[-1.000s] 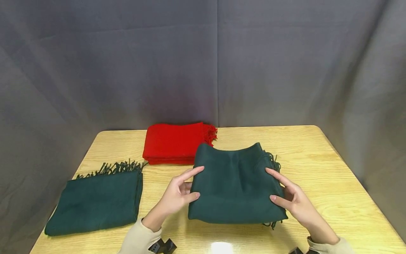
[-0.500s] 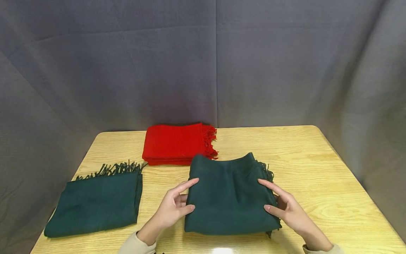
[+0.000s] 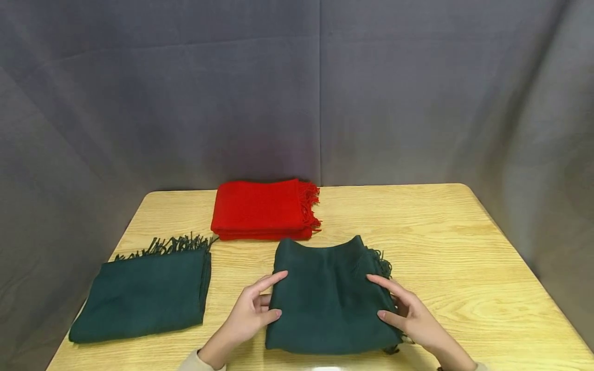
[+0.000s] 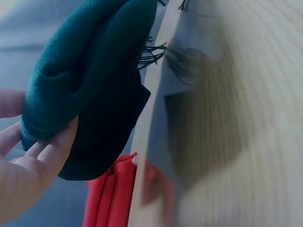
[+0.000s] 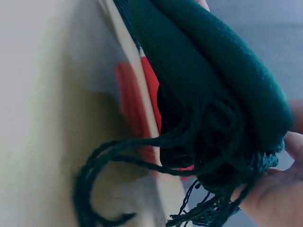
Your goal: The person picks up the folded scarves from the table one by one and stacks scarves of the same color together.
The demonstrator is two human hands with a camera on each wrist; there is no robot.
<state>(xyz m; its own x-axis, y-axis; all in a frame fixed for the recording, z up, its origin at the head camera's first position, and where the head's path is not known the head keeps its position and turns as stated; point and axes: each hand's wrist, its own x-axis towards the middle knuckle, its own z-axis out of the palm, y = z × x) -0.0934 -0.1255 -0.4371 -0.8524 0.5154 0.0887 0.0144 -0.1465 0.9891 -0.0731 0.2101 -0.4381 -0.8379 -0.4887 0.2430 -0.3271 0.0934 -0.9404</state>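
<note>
A folded dark green scarf point(image 3: 329, 299) with fringe at its right side is held between my two hands, in front of me. My left hand point(image 3: 250, 312) grips its left edge, thumb and index finger on top and other fingers beneath. On the opposite edge, beside the fringe, my right hand point(image 3: 408, 314) grips it the same way. Both wrist views show the scarf point(image 4: 94, 71) raised off the table, its shadow below. Loose fringe strands point(image 5: 94, 175) dangle in the right wrist view. The scarf's underside is mostly hidden in the head view.
A second folded green scarf point(image 3: 144, 293) lies at the table's left, fringe toward the back. Near the back edge sits a folded red scarf point(image 3: 260, 206), its fringe to the right. Grey cloth point(image 3: 297, 93) hangs behind and around the wooden table point(image 3: 464, 247).
Both hands have brought the held green scarf toward me and slightly left, away from the red scarf. Their grip looks the same, and the other two scarves stay in place.
</note>
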